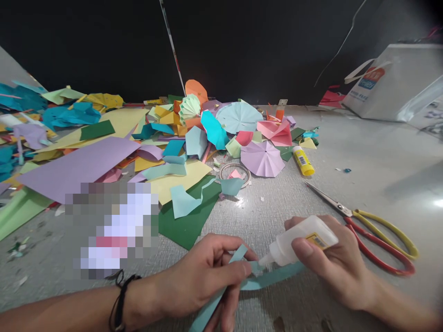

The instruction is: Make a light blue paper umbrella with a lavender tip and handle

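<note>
My left hand (211, 272) pinches a light blue paper strip (211, 310) between thumb and fingers, near the bottom middle of the head view. Part of the strip stretches rightward under the bottle. In my right hand (341, 263) is a white glue bottle (304, 237) with a yellow label, tilted so its nozzle points left and down. The nozzle tip is at the paper beside my left fingertips; whether glue is coming out cannot be seen. Scissors (353, 216) with red and yellow handles lie just right of my right hand, their blades apart only slightly, if at all.
Coloured paper scraps and sheets (83, 166) cover the table's left and back. A pleated purple paper disc (263, 159), a roll of tape (235, 173) and a yellow glue stick (303, 161) lie ahead. A white bag (394, 83) stands back right. A blurred patch hides something at left.
</note>
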Demonstrator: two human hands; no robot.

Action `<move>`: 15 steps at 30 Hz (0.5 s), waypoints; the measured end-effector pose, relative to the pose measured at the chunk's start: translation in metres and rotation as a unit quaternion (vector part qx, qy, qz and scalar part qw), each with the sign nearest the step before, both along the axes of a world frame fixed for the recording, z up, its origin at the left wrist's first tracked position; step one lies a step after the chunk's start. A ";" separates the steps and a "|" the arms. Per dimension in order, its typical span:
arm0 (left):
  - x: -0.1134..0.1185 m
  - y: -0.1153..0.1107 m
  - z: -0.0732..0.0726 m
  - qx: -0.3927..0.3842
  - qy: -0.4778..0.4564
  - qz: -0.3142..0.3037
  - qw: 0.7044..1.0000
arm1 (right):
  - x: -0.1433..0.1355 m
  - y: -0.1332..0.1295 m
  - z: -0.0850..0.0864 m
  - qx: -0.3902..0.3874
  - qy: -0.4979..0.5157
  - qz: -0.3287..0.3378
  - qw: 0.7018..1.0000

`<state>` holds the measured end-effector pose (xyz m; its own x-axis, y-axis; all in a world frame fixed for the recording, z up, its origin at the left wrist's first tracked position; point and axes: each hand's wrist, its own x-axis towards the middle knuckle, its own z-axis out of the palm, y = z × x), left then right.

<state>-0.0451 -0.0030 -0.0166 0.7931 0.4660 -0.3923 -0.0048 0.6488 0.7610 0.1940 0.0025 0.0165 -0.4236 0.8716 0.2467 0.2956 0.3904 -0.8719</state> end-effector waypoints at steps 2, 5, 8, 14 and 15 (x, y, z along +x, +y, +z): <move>0.000 0.000 0.001 0.001 -0.001 -0.004 1.000 | 0.000 0.000 -0.001 0.010 0.000 -0.012 1.000; 0.000 -0.001 0.002 0.005 0.006 -0.004 1.000 | 0.000 0.000 -0.001 0.010 0.003 -0.023 1.000; 0.000 0.000 0.002 0.005 0.007 -0.005 1.000 | 0.000 0.001 -0.001 0.007 0.012 -0.030 0.999; 0.000 0.001 0.003 0.000 -0.006 -0.003 1.000 | 0.000 0.001 -0.001 0.002 0.018 -0.031 0.999; 0.000 0.001 0.003 0.001 -0.006 -0.002 1.000 | 0.000 0.001 -0.001 0.004 0.017 -0.035 0.999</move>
